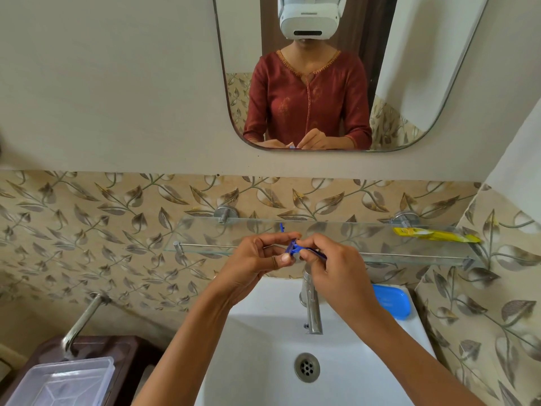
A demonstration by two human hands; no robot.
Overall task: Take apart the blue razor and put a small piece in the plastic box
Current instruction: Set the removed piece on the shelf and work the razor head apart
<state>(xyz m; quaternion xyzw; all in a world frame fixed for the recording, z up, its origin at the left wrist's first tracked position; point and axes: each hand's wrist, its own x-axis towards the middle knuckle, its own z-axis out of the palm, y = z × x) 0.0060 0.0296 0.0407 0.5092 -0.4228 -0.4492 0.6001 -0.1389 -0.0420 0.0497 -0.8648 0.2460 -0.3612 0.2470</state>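
Note:
The blue razor is held between both hands above the back of the white sink, just in front of the glass shelf. My left hand pinches its head end with thumb and fingers. My right hand grips the handle, which runs right under my fingers and is mostly hidden. A small blue piece stands on the glass shelf just behind my hands. The clear plastic box sits open at the lower left on a dark brown stand.
White sink with a chrome tap and drain lies below my hands. A blue soap dish rests on its right rim. The glass shelf carries a yellow packet. A metal bar projects at left. Mirror above.

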